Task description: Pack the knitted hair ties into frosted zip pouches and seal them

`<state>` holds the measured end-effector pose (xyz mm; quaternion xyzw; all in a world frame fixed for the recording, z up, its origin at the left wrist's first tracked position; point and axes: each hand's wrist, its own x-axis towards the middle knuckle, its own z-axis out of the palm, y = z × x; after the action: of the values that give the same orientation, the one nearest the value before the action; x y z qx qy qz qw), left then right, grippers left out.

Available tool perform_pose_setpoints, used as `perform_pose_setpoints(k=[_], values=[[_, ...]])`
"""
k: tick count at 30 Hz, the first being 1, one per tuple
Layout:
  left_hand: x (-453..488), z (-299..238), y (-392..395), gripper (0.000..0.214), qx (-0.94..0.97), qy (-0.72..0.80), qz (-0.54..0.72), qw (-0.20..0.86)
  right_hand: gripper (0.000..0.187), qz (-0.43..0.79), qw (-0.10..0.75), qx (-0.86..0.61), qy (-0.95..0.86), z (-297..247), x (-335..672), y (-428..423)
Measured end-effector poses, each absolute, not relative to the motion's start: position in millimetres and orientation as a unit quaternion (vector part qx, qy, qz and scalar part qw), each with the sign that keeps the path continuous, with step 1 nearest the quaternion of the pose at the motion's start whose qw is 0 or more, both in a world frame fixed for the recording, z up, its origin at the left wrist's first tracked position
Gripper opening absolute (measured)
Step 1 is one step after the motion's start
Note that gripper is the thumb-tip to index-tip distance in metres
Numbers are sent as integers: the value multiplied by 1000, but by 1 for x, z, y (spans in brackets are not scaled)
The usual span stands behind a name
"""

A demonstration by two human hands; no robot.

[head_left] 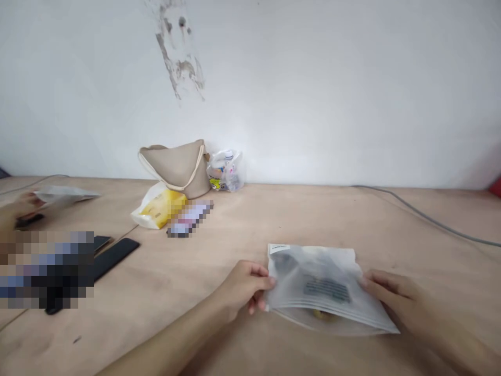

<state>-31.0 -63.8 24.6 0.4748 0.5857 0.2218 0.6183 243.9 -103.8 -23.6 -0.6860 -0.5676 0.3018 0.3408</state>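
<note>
A frosted translucent plastic zip bag (321, 284) lies on the wooden table (313, 219) in front of me, with something small and yellow inside near its lower edge. My left hand (245, 287) pinches the bag's left edge, fingers closed on it. My right hand (395, 297) grips the bag's right edge, fingers curled against the plastic.
A beige bucket bag (178, 167) stands by the white wall, with a clear bag of small items (225, 169) and a white-and-yellow packet (158, 209) beside it. Dark flat objects (113, 256) lie at left. Another person's hand (18, 209) holds a plastic bag (64, 194) far left. A grey cable (426, 216) runs along the right.
</note>
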Motion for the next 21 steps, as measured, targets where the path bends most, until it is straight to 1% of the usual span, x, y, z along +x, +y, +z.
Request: perform_pose_setpoints(k=[2, 5, 7, 9, 13, 16, 21], values=[[-27, 24, -65, 19, 491, 582, 282, 583, 42, 293, 361, -670, -579, -19, 236, -109], [-30, 26, -74, 17, 548, 552, 368, 510, 35, 204, 423, -659, -588, -11, 229, -123], [-37, 25, -82, 17, 600, 532, 385, 457, 33, 177, 432, -639, -612, -10, 231, -132], [-45, 22, -87, 19, 654, 528, 364, 401, 30, 179, 413, -607, -655, -17, 239, -138], [-58, 11, -90, 18, 732, 508, 323, 319, 24, 182, 324, -556, -744, -39, 259, -142], [-56, 7, -92, 16, 752, 484, 325, 309, 24, 194, 276, -558, -758, -46, 262, -143], [-50, 7, -97, 18, 753, 467, 323, 333, 27, 204, 269, -552, -763, -38, 251, -143]])
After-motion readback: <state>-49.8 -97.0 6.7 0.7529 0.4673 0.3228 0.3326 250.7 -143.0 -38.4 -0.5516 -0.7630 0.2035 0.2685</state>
